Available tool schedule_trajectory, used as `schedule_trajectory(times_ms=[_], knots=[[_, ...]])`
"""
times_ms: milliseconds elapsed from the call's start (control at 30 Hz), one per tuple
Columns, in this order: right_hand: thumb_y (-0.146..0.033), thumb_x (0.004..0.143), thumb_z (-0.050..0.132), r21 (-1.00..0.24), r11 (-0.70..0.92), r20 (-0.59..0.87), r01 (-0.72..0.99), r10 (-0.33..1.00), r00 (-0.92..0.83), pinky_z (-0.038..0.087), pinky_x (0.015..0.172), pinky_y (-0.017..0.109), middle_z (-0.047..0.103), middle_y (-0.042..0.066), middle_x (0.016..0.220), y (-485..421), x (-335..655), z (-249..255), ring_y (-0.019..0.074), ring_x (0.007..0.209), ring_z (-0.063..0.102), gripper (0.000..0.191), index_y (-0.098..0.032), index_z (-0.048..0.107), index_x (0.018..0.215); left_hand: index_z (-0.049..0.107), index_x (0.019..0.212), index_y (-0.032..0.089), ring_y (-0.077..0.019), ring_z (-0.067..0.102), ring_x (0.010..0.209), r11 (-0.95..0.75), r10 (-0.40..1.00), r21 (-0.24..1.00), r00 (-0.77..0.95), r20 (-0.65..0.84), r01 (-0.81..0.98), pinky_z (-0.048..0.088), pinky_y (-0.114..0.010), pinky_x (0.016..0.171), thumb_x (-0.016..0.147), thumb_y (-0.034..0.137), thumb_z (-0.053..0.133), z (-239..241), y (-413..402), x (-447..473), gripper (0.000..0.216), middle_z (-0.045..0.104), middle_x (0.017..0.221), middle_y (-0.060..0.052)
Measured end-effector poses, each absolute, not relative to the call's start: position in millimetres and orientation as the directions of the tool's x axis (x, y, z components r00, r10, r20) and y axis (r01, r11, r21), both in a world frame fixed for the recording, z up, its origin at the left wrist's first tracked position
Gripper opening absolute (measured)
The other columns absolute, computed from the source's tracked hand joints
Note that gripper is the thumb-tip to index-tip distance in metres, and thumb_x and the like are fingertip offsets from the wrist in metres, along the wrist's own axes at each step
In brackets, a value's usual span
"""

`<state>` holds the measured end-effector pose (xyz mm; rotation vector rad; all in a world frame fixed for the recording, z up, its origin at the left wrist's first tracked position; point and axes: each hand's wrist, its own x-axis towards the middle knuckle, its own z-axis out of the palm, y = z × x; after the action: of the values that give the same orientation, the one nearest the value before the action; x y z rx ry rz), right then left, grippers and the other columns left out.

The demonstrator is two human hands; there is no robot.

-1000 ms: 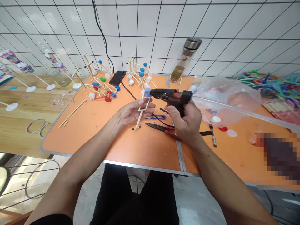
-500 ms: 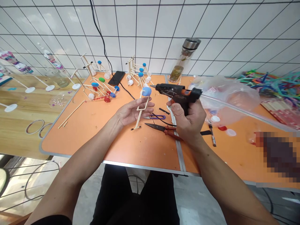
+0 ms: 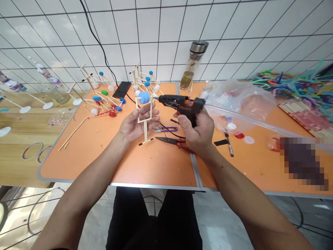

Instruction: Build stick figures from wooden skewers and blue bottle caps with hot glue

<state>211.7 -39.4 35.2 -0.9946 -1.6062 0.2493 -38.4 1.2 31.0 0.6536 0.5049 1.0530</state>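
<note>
Turned face-on since earlier, a forked wooden frame (image 3: 144, 121) with round blue cap (image 3: 144, 98) is being held above the table (image 3: 156, 170) by the left hand (image 3: 132, 126); a glue gun (image 3: 191, 106) is being gripped by the right hand (image 3: 201, 133).

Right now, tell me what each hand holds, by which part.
Right hand: glue gun, by its handle. Left hand: stick frame, exact pinch point unclear.

Near frame centre, my glue gun (image 3: 171, 101) is right of the stick assembly (image 3: 145, 130). Pliers (image 3: 168, 140) lie below, on the table (image 3: 156, 173).
</note>
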Motion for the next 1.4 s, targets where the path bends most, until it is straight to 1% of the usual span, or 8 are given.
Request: schedule_trajectory(times_ms=[167,333,500,567,833,1033,1233,1400], knots=[[-0.066,0.109,0.066,-0.626,0.610,0.707,0.486,0.707,0.024,0.062,0.075,0.042,0.079,0.004,0.090,-39.1,212.5,35.5,0.0254,0.082,0.075,0.042,-0.026,0.075,0.116,0.076,0.148,0.024,-0.0288,0.089,0.109,0.352,0.899,0.702,0.431,-0.071,-0.619,0.066,-0.043,0.108,0.100,0.062,0.080,29.9,1.4,-37.7,0.062,0.090,0.115,-0.010],[-0.063,0.110,0.067,-0.617,0.621,0.717,0.483,0.697,0.018,0.062,0.075,0.043,0.080,0.005,0.092,-38.8,212.2,34.4,0.0257,0.082,0.076,0.038,-0.026,0.074,0.117,0.079,0.139,0.022,-0.0281,0.089,0.105,0.341,0.897,0.710,0.440,-0.049,-0.616,0.068,-0.042,0.104,0.100,0.059,0.081,29.6,1.3,-36.8,0.054,0.090,0.114,-0.011],[-0.062,0.110,0.067,-0.617,0.625,0.718,0.479,0.696,0.016,0.063,0.076,0.044,0.080,0.005,0.095,-38.4,211.3,34.0,0.0264,0.084,0.077,0.037,-0.026,0.074,0.116,0.080,0.139,0.022,-0.0320,0.086,0.120,0.340,0.901,0.726,0.428,-0.070,-0.598,0.064,-0.044,0.111,0.098,0.059,0.083,27.3,2.0,-38.1,0.055,0.089,0.119,-0.012],[-0.061,0.110,0.067,-0.606,0.629,0.725,0.487,0.689,0.013,0.062,0.076,0.043,0.081,0.005,0.096,-38.4,211.0,34.3,0.0263,0.085,0.077,0.036,-0.026,0.075,0.117,0.079,0.139,0.021,-0.0323,0.086,0.122,0.346,0.899,0.725,0.431,-0.075,-0.596,0.064,-0.044,0.111,0.097,0.059,0.083,26.0,2.8,-39.1,0.057,0.089,0.120,-0.013],[-0.061,0.110,0.066,-0.598,0.632,0.732,0.493,0.681,0.017,0.063,0.076,0.043,0.080,0.005,0.094,-38.2,211.5,33.9,0.0255,0.083,0.075,0.036,-0.026,0.075,0.116,0.081,0.132,0.022,-0.0286,0.088,0.111,0.318,0.874,0.736,0.486,0.017,-0.597,0.067,-0.039,0.104,0.093,0.058,0.089,22.6,4.2,-40.6,0.054,0.090,0.117,-0.010],[-0.059,0.110,0.067,-0.565,0.658,0.765,0.497,0.643,0.018,0.062,0.073,0.040,0.079,0.003,0.092,-36.8,211.3,34.1,0.0237,0.080,0.073,0.034,-0.027,0.077,0.116,0.081,0.133,0.024,-0.0351,0.084,0.128,0.286,0.878,0.775,0.479,0.025,-0.564,0.064,-0.048,0.115,0.088,0.064,0.094,16.8,7.6,-42.5,0.062,0.089,0.125,-0.011],[-0.058,0.111,0.068,-0.565,0.666,0.770,0.487,0.638,0.021,0.063,0.073,0.042,0.078,0.004,0.094,-36.2,212.0,32.9,0.0248,0.080,0.072,0.033,-0.027,0.077,0.119,0.083,0.131,0.026,-0.0368,0.083,0.129,0.231,0.865,0.806,0.494,0.087,-0.546,0.067,-0.048,0.111,0.074,0.070,0.102,16.4,8.2,-42.8,0.075,0.089,0.126,-0.010],[-0.059,0.110,0.068,-0.570,0.663,0.766,0.486,0.642,0.023,0.064,0.074,0.043,0.077,0.004,0.092,-35.6,213.1,31.5,0.0249,0.080,0.072,0.035,-0.027,0.077,0.119,0.083,0.132,0.027,-0.0379,0.082,0.131,0.215,0.865,0.834,0.496,0.078,-0.508,0.067,-0.050,0.111,0.071,0.075,0.102,18.6,7.8,-42.6,0.080,0.089,0.127,-0.010]])
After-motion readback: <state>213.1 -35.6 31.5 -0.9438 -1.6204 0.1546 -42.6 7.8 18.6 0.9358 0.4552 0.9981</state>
